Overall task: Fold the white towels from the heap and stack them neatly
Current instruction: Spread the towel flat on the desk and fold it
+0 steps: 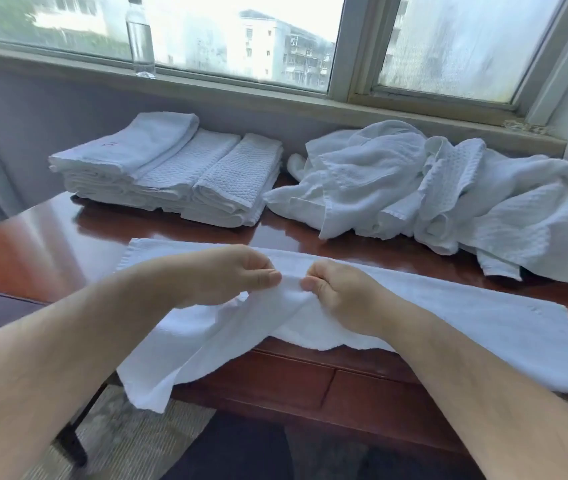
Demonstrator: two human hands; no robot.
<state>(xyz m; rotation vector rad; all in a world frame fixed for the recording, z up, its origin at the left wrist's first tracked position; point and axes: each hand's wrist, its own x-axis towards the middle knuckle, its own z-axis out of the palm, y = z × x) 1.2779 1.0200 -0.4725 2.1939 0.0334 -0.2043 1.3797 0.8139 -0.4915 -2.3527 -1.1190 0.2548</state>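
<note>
Leftmost, at the back of the glossy wooden desk (pixel 26 251): stack of folded white towels (pixel 168 171), three rows side by side, below a clear bottle (pixel 140 39) standing on the windowsill. Centre, near edge: flat white towel (pixel 466 327) spread across the desk, its left end hanging over the front. Left hand (pixel 227 278), fingers curled, pinches a raised ridge of that towel. Right hand (pixel 341 292), just beside it, pinches the same ridge. Right, back: heap of crumpled white towels (pixel 431 195), unfolded.

Bright daylight from window (pixel 248 39); table (pixel 43 237) glare; edges warped.
</note>
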